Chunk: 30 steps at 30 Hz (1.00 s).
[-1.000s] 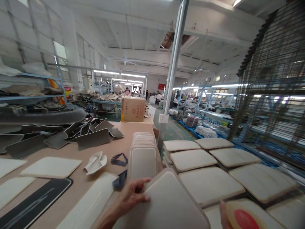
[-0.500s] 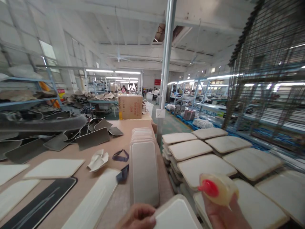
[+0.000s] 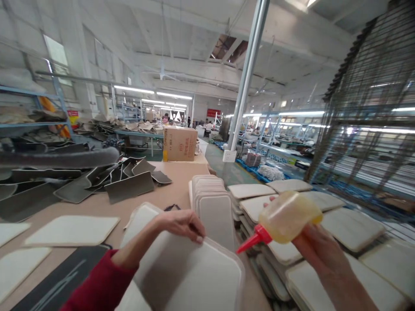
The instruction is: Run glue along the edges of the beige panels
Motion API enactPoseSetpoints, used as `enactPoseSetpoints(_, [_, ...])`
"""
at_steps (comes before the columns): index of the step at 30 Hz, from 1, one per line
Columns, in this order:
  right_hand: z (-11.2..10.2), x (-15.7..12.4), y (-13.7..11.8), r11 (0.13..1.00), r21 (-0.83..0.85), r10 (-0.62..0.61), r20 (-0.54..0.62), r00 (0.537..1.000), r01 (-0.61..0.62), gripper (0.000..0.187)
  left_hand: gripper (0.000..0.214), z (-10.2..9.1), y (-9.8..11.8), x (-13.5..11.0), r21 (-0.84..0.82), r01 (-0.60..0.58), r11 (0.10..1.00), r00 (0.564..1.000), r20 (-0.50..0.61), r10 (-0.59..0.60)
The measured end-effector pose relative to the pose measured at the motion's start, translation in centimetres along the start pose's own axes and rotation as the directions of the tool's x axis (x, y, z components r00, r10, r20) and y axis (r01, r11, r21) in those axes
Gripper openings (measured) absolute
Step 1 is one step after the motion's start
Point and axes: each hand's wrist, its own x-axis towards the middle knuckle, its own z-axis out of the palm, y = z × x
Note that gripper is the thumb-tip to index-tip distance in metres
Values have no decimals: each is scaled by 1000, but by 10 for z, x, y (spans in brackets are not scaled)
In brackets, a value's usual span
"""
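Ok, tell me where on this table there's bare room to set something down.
Bare tan tabletop shows between the grey pieces, the cardboard box and the row of pale panels. A narrower strip runs between the grey pieces and the white panel at left. It is crowded around the left hand and its held panel, and across the stacked panels at right.

Row of panels (image 3: 215,212) on the surface (image 3: 171,170) ahead, carton (image 3: 180,145) behind. Scraps (image 3: 130,188) left, stacked pads (image 3: 352,226) right. Held panel (image 3: 201,272) in my left grip (image 3: 183,223), bottle (image 3: 288,216) in my right grip (image 3: 314,242).
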Motion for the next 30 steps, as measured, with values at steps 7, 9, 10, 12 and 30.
enactPoseSetpoints(7, [34,2,-2,996,-90,13,215,977,7,66,61,-8,20,6,-59,-35,998,965,259,49])
enactPoseSetpoints(9, [33,2,2,997,-75,34,250,968,-16,68,62,-6,20,9,-86,-30,996,945,323,56])
enactPoseSetpoints(10, [31,2,4,998,-63,41,245,969,-27,71,62,-5,20,10,-102,-27,994,934,352,62])
enactPoseSetpoints(12, [27,3,8,998,-39,62,222,973,-54,77,63,-3,22,14,-132,-27,991,911,404,79])
enactPoseSetpoints(30, [20,9,18,993,-81,97,190,977,-82,68,60,-7,12,25,-158,25,987,886,460,52])
